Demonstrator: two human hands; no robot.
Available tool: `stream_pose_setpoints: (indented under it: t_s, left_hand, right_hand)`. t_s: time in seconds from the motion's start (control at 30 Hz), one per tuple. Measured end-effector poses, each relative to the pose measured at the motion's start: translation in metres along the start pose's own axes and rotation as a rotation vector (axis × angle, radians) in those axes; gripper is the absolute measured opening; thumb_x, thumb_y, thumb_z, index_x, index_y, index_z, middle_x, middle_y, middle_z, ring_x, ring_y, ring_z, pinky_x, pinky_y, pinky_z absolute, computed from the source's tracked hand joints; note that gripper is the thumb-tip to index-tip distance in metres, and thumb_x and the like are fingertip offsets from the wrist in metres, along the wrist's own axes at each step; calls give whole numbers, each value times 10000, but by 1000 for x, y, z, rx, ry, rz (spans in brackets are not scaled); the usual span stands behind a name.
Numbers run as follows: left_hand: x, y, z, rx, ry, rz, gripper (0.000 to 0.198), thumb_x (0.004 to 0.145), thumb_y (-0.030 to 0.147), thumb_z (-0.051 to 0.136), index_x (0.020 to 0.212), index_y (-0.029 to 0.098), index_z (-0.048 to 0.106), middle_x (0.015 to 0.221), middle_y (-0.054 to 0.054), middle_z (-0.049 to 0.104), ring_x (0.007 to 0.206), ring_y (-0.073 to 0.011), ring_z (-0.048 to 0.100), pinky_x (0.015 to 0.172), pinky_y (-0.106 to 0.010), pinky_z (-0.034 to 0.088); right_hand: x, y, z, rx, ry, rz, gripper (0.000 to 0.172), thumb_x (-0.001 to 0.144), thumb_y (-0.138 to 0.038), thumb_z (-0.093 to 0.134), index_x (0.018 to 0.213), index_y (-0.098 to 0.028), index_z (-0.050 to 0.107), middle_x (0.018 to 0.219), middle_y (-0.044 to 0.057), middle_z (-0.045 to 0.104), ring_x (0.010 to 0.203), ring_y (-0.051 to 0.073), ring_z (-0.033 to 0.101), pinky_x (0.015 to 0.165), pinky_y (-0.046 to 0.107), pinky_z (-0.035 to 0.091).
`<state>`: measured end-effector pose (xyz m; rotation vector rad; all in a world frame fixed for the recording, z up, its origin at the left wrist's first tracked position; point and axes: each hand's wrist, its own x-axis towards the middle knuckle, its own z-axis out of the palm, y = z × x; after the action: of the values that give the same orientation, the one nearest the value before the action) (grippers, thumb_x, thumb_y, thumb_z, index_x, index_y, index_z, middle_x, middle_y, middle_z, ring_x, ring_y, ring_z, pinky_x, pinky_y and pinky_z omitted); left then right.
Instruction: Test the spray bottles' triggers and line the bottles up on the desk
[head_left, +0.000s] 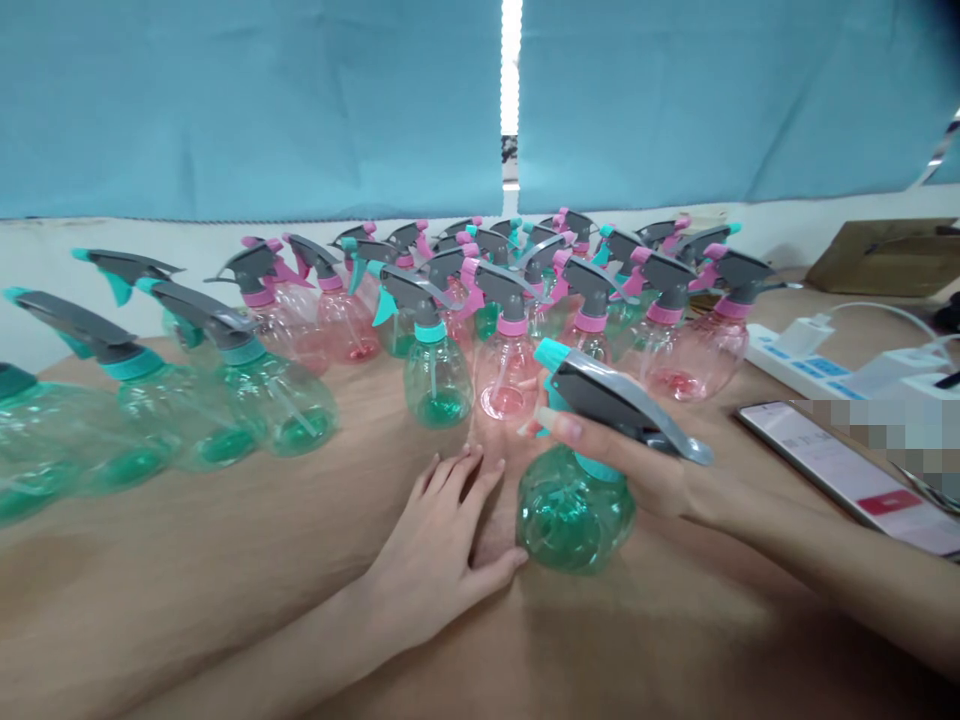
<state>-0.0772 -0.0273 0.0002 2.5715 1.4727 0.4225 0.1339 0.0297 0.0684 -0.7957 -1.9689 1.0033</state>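
Note:
My right hand (637,460) is wrapped round the grey and teal trigger head of a green spray bottle (574,510) that stands on the wooden table (225,560) in front of me. A finger rests near the trigger. My left hand (442,540) lies flat on the table with its fingers spread, just left of that bottle, the thumb close to the bottle's base. It holds nothing.
Several green spray bottles (255,395) stand at the left and several pink ones (690,350) in the middle and right, behind my hands. A phone (847,470) lies at the right, with a white power strip (810,365) and a cardboard box (885,258) beyond it. Blue curtain behind.

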Motion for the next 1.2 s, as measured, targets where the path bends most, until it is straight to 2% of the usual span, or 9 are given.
stream_pose_setpoints:
  t_s: [0.2, 0.4, 0.5, 0.6, 0.73, 0.97, 1.2]
  left_hand:
    - [0, 0, 0, 1, -8, -4, 693, 852, 494, 585, 1414, 156, 360, 1406, -166, 433, 1301, -351, 359, 1043, -535, 292]
    - [0, 0, 1, -13, 12, 3, 693, 853, 496, 580, 1426, 192, 337, 1414, -147, 431, 1297, -353, 366, 1031, -536, 305]
    - [0, 0, 1, -10, 6, 4, 702, 854, 500, 585, 1427, 178, 338, 1413, -153, 430, 1303, -352, 359, 1032, -537, 305]
    - [0, -1, 2, 3, 0, 6, 699, 861, 500, 582, 1425, 164, 343, 1420, -163, 420, 1315, -350, 340, 1038, -539, 295]
    - [0, 0, 2, 0, 4, 4, 684, 860, 494, 585, 1421, 174, 361, 1406, -161, 435, 1304, -353, 355, 1037, -537, 296]
    - [0, 0, 2, -16, 15, 10, 669, 864, 499, 573, 1422, 200, 357, 1393, -149, 448, 1285, -350, 373, 1021, -535, 310]
    - [0, 0, 2, -12, 2, -2, 658, 863, 495, 581, 1409, 186, 383, 1387, -158, 443, 1268, -339, 383, 1022, -520, 309]
  right_hand:
    - [-1, 0, 0, 35, -27, -60, 242, 897, -392, 547, 737, -232, 462, 673, -45, 397, 583, 100, 390, 519, 242, 344]
    - [-3, -4, 3, 68, 0, -18, 166, 871, -351, 598, 759, -249, 531, 698, -59, 532, 565, 89, 461, 507, 229, 390]
    - [-2, -7, 5, 91, -3, 14, 86, 871, -333, 601, 847, -252, 586, 776, -43, 600, 649, 97, 551, 585, 233, 453]
    - [0, -8, 6, 144, -37, 10, 169, 890, -329, 572, 1042, -263, 604, 884, -10, 653, 776, 128, 635, 696, 267, 506]
    - [3, -8, 6, 227, -55, 10, 284, 869, -279, 598, 1152, -280, 585, 852, -12, 689, 910, 166, 677, 779, 285, 534]
    - [4, -11, 7, 269, -93, 34, 355, 847, -222, 606, 1192, -299, 570, 928, 4, 712, 943, 185, 680, 845, 346, 547]
    - [4, -2, 7, 287, -129, 10, 325, 868, -311, 593, 1192, -294, 573, 912, 12, 712, 1009, 203, 667, 856, 346, 539]
